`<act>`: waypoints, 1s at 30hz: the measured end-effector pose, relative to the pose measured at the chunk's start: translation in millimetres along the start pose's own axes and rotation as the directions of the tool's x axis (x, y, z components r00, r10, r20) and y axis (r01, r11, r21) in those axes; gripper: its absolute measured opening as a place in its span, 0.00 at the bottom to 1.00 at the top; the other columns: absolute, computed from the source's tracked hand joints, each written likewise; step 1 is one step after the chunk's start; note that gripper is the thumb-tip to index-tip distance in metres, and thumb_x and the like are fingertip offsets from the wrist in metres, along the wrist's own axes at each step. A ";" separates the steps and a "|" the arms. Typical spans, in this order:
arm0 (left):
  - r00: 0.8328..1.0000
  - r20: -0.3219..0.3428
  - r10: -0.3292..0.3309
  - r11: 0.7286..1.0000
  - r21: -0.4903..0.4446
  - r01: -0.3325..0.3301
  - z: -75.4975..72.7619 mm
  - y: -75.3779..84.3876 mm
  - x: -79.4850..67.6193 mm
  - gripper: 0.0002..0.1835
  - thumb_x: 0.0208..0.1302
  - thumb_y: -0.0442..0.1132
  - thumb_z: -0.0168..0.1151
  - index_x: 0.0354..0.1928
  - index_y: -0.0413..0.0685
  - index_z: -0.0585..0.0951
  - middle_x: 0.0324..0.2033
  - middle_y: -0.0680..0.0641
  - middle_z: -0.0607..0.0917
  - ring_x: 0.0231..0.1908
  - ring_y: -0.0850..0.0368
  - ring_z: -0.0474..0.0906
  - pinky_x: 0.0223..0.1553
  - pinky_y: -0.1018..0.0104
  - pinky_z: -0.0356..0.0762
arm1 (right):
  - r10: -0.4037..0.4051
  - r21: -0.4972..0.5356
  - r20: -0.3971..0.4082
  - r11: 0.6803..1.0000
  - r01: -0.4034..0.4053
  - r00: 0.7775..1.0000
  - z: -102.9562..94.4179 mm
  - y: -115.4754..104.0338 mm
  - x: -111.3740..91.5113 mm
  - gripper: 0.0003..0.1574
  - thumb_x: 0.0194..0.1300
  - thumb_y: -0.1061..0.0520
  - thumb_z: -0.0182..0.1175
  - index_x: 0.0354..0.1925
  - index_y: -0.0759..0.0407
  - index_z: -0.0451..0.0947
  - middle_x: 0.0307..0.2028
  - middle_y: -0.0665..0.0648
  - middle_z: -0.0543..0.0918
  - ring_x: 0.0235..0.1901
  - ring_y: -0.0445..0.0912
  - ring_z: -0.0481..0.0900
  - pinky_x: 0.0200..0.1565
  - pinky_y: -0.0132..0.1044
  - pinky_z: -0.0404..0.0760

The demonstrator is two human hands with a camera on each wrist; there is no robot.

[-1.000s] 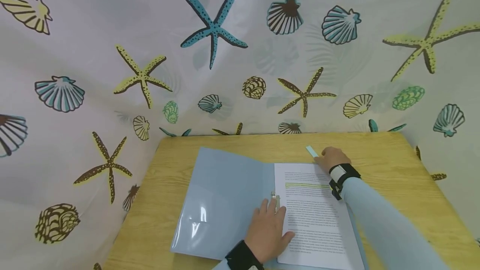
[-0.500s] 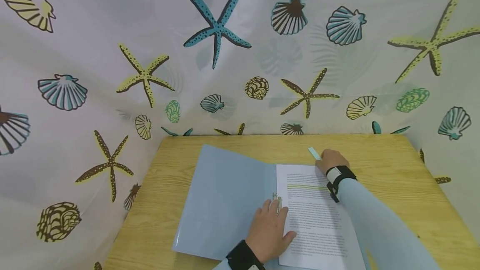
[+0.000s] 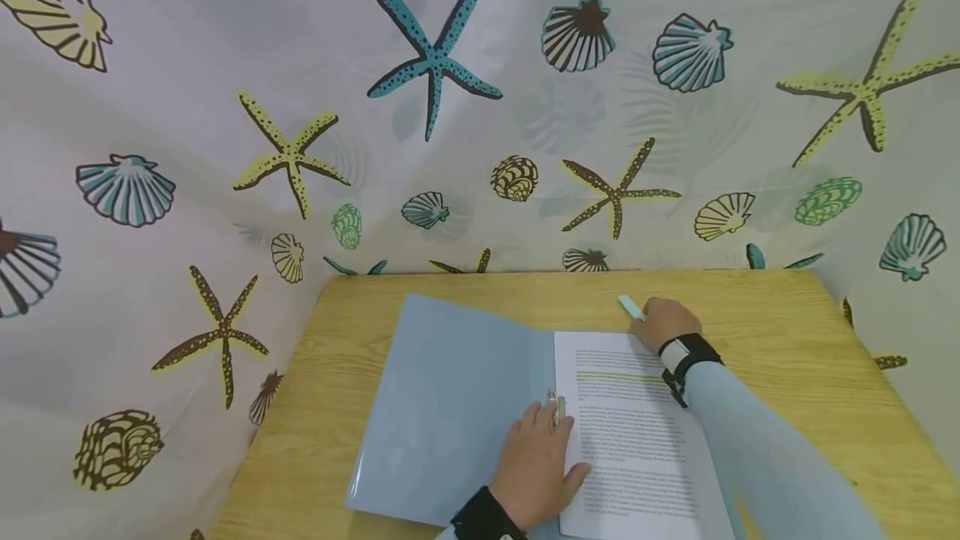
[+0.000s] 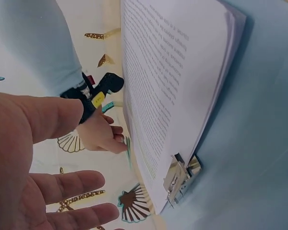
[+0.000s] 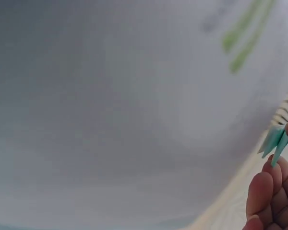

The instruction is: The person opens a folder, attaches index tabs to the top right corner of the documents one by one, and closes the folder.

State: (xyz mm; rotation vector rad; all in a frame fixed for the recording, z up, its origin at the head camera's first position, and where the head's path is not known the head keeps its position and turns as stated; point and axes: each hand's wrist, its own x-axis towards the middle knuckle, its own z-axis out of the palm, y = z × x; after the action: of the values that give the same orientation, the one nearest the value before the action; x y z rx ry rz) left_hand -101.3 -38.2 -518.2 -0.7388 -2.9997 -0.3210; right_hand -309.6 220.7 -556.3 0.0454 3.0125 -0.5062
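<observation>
A light blue ring folder (image 3: 442, 415) lies spread on the table, with a stack of printed pages (image 3: 630, 440) on its right side. A yellow-green highlighted line crosses the top page. My left hand (image 3: 534, 465) rests, fingers extended, on the pages' left margin, by the metal clip (image 4: 182, 175) at the spine. At the top right corner of the pages, my right hand (image 3: 666, 322) pinches a pale teal paper strip (image 3: 628, 305) between thumb and fingers. In the right wrist view the teal strip (image 5: 274, 139) shows several layered, pointed ends.
The wooden table (image 3: 787, 332) extends around the folder. A white cloth (image 3: 465, 15) printed with starfish and shells hangs behind and along the sides. Dark bands with small devices sit on both wrists.
The head view has shifted slightly. Both hands stay nearly where they were, the right one still pinching the teal strip at the page corner.
</observation>
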 end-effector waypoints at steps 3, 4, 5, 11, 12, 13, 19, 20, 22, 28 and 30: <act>1.000 -0.028 -0.014 0.999 -0.030 0.013 3.3 -5.0 0.4 0.31 0.60 0.58 0.63 0.58 0.44 0.77 0.56 0.42 0.76 0.57 0.48 0.70 0.52 0.53 0.73 | -0.039 0.033 -0.028 0.999 0.039 0.999 -6.5 -1.4 -6.2 0.23 0.60 0.50 0.61 0.44 0.69 0.80 0.30 0.61 0.83 0.22 0.50 0.75 0.22 0.41 0.71; 0.999 -0.032 -0.026 0.998 -0.051 0.024 4.1 -6.8 0.6 0.31 0.60 0.58 0.63 0.58 0.44 0.76 0.56 0.42 0.76 0.57 0.49 0.70 0.54 0.53 0.72 | -0.058 0.046 -0.045 0.997 0.060 0.997 -8.6 -2.5 -9.4 0.23 0.60 0.50 0.61 0.44 0.68 0.80 0.31 0.62 0.83 0.23 0.49 0.76 0.22 0.41 0.72; 0.999 -0.035 -0.041 0.996 -0.078 0.038 4.5 -8.7 0.9 0.31 0.61 0.57 0.63 0.58 0.44 0.76 0.56 0.42 0.76 0.58 0.49 0.70 0.54 0.54 0.72 | -0.076 0.065 -0.055 0.995 0.079 0.996 -11.7 -4.9 -13.8 0.23 0.60 0.50 0.61 0.45 0.68 0.81 0.32 0.62 0.83 0.24 0.49 0.77 0.23 0.41 0.73; 0.982 -0.034 -0.188 0.928 -0.334 0.166 -1.5 -16.2 0.7 0.34 0.63 0.57 0.61 0.65 0.44 0.70 0.58 0.45 0.75 0.59 0.53 0.71 0.56 0.55 0.72 | -0.270 0.145 -0.119 0.947 0.286 0.955 -25.1 -29.7 -59.2 0.18 0.57 0.52 0.64 0.42 0.63 0.82 0.29 0.55 0.82 0.24 0.45 0.74 0.27 0.40 0.74; 0.976 -0.038 -0.214 0.908 -0.375 0.184 -3.3 -16.5 0.2 0.36 0.63 0.59 0.60 0.66 0.44 0.68 0.58 0.46 0.75 0.59 0.53 0.72 0.55 0.55 0.73 | -0.316 0.144 -0.130 0.932 0.333 0.940 -25.0 -33.7 -69.1 0.16 0.57 0.53 0.65 0.41 0.62 0.82 0.28 0.53 0.80 0.24 0.44 0.73 0.28 0.38 0.74; 0.970 -0.043 -0.238 0.888 -0.414 0.199 -5.1 -16.5 -0.5 0.38 0.63 0.60 0.60 0.67 0.44 0.67 0.58 0.46 0.75 0.57 0.54 0.73 0.53 0.56 0.74 | -0.361 0.140 -0.137 0.915 0.379 0.922 -24.3 -37.1 -78.9 0.15 0.56 0.53 0.65 0.40 0.60 0.82 0.27 0.50 0.79 0.25 0.42 0.72 0.28 0.37 0.73; 0.957 -0.026 -0.290 0.785 -0.578 0.222 -13.1 -15.4 -11.1 0.47 0.58 0.68 0.58 0.71 0.44 0.61 0.53 0.46 0.78 0.46 0.53 0.79 0.40 0.62 0.77 | -0.602 0.151 -0.143 0.771 0.619 0.785 -17.1 -50.2 -135.0 0.12 0.53 0.54 0.71 0.38 0.49 0.82 0.29 0.38 0.76 0.28 0.33 0.71 0.32 0.30 0.76; 0.960 -0.019 -0.278 0.785 -0.581 0.216 -13.2 -15.2 -13.2 0.49 0.57 0.69 0.59 0.71 0.45 0.61 0.53 0.46 0.79 0.46 0.53 0.79 0.39 0.62 0.77 | -0.631 0.161 -0.141 0.745 0.647 0.763 -16.2 -51.3 -142.6 0.13 0.52 0.54 0.71 0.38 0.48 0.82 0.29 0.37 0.77 0.28 0.32 0.72 0.32 0.30 0.76; 0.972 -0.020 -0.233 0.813 -0.553 0.184 -13.1 -15.3 -17.2 0.50 0.54 0.68 0.63 0.71 0.46 0.60 0.54 0.46 0.78 0.48 0.53 0.78 0.40 0.63 0.77 | -0.672 0.172 -0.132 0.708 0.685 0.728 -14.3 -53.0 -154.9 0.13 0.51 0.54 0.72 0.37 0.46 0.81 0.30 0.36 0.76 0.28 0.31 0.71 0.31 0.29 0.76; 0.991 -0.126 -0.035 0.938 -0.345 -0.011 -11.3 -18.4 -22.5 0.49 0.50 0.62 0.70 0.69 0.48 0.64 0.55 0.49 0.77 0.51 0.60 0.76 0.46 0.67 0.77 | -0.735 0.163 -0.132 0.646 0.746 0.665 -13.0 -58.9 -172.9 0.14 0.49 0.54 0.73 0.36 0.43 0.81 0.29 0.34 0.75 0.27 0.30 0.70 0.31 0.26 0.75; 0.986 -0.165 0.020 0.962 -0.265 -0.064 -11.5 -19.2 -23.4 0.46 0.50 0.62 0.70 0.68 0.49 0.66 0.53 0.51 0.78 0.49 0.62 0.77 0.44 0.70 0.77 | -0.750 0.161 -0.130 0.629 0.760 0.648 -14.1 -61.3 -175.4 0.14 0.48 0.53 0.73 0.35 0.43 0.81 0.29 0.34 0.76 0.27 0.29 0.71 0.31 0.25 0.75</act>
State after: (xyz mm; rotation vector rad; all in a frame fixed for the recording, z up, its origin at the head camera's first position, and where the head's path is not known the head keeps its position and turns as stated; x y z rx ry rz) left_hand -89.6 -67.9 -512.5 -0.7532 -2.8146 -0.7606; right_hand -138.7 164.8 -507.4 -1.2729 2.8671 -0.8679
